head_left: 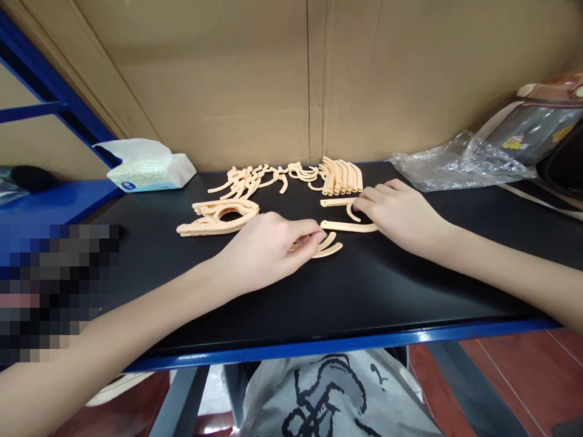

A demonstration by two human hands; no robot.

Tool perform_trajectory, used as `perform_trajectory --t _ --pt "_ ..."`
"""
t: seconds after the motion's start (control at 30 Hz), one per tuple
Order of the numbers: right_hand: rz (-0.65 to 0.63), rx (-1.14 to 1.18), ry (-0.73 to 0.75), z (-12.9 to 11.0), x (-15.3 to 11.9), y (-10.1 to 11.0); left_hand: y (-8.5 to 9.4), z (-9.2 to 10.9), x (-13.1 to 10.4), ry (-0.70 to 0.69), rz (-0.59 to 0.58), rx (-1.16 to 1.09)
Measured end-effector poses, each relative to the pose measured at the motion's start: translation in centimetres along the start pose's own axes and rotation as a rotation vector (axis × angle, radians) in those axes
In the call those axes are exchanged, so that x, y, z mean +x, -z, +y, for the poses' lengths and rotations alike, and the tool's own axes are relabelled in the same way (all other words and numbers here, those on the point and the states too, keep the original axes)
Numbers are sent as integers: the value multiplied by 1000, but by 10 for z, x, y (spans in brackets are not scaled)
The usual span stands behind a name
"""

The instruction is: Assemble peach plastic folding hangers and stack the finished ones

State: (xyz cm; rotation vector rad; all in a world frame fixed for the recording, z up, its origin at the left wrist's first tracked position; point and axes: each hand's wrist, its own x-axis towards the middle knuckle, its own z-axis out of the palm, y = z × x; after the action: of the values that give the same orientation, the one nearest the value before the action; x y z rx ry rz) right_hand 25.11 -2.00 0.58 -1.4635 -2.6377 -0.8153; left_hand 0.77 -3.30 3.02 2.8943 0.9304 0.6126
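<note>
- Head view: a black counter (410,297) lies under both grips, its blue edge (337,345) running across on the near side of them.
- Left grip (268,252): thumb and fingers drawn together over two curved strips (330,251); whether it grasps one cannot be told.
- Right grip (392,212): fingers bent over a long strip (348,227) and a small hook (353,213); how firmly it grasps either is unclear.
- Just beyond the left grip, a stack of beige hanger parts (218,226); farther off, a loose heap of hooks (246,180).
- Just beyond the right grip, a row of curved arms (341,176).
- Far left of the grips, a tissue pack (155,167) beside a blue frame (40,109).
- Right of the right grip, crumpled clear plastic (455,167) and a transparent bag (523,130).
- Behind everything, a brown cardboard wall (218,73).
- Below the grips, printed grey fabric (337,400) and red floor tiles (501,376).
</note>
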Motion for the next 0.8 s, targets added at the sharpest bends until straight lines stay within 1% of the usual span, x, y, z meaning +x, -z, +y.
perform_trajectory --t 0.13,0.27,0.37,0.43,0.5,0.57,0.63,0.7,0.8 --pt "-26 -21 -5 -1 0 2 2 2 0 7 -57 -133" --pt "0 -29 14 -2 1 2 2 3 -1 44 -137 -313" --pt "17 -30 20 -3 1 2 1 3 -1 92 -229 -480" --pt "23 -30 24 -4 1 2 1 2 -1 78 -239 -501" --pt "21 -26 30 -5 1 2 0 -1 0 2 -167 -364" --pt "17 -14 37 -6 0 1 -2 -6 1 -108 -68 -122" --pt "17 1 42 -6 0 1 -4 -12 2 -192 -17 88" --pt "28 8 58 -6 0 0 -6 -16 3 -224 -6 175" --pt "46 17 99 -6 0 1 -8 -18 2 -227 -49 177"
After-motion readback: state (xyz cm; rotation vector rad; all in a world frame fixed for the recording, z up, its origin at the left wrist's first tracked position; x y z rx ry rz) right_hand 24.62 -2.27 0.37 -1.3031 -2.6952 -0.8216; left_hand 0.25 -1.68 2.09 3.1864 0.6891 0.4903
